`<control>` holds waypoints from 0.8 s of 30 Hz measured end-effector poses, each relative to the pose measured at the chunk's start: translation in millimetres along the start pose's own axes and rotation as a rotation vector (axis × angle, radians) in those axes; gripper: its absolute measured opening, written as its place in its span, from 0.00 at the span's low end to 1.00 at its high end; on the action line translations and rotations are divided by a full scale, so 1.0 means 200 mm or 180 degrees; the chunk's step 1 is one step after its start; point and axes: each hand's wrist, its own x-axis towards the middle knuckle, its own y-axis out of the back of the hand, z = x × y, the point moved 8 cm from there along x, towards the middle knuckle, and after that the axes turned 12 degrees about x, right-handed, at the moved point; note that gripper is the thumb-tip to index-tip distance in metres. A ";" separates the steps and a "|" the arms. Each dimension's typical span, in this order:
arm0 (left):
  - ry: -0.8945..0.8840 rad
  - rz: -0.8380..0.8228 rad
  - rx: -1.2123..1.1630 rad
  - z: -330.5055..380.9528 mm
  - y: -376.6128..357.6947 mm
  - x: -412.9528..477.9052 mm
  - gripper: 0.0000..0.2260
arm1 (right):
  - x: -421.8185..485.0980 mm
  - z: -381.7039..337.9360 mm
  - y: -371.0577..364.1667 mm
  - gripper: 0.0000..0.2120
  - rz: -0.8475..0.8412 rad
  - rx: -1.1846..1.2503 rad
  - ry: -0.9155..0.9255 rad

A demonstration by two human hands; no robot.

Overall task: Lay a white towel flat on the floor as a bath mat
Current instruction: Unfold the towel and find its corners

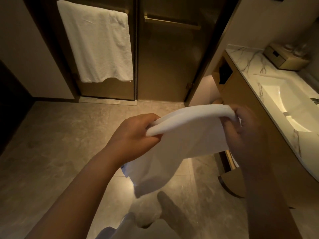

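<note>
A folded white towel (186,135) hangs in the air at waist height between my two hands, over the tiled floor (51,152). My left hand (133,135) grips its left top corner, thumb on top. My right hand (241,125) pinches the right top corner, close to the vanity. The thick folded edge runs between the hands, and the rest of the cloth droops down towards my feet. Its lower end is loose and off the floor.
A second white towel (98,44) hangs on a bar on the glass shower door straight ahead. To the right stands a wooden vanity (245,104) with a marble top and a sink (283,104); a box (284,57) sits at its far end. A slipper (174,209) shows below.
</note>
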 end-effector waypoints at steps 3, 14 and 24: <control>-0.0152 0.0129 0.0172 0.07 0.02 0.03 0.11 | -0.03 -0.06 -0.13 0.22 -0.0701 0.0101 0.0199; -0.0494 0.0241 0.0423 0.13 0.09 0.03 0.12 | -0.12 -0.17 -0.42 0.10 -0.1084 0.0560 0.0246; -0.0287 0.0411 0.0318 0.04 0.11 -0.02 0.18 | -0.09 -0.22 -0.35 0.07 -0.0488 0.0603 0.0520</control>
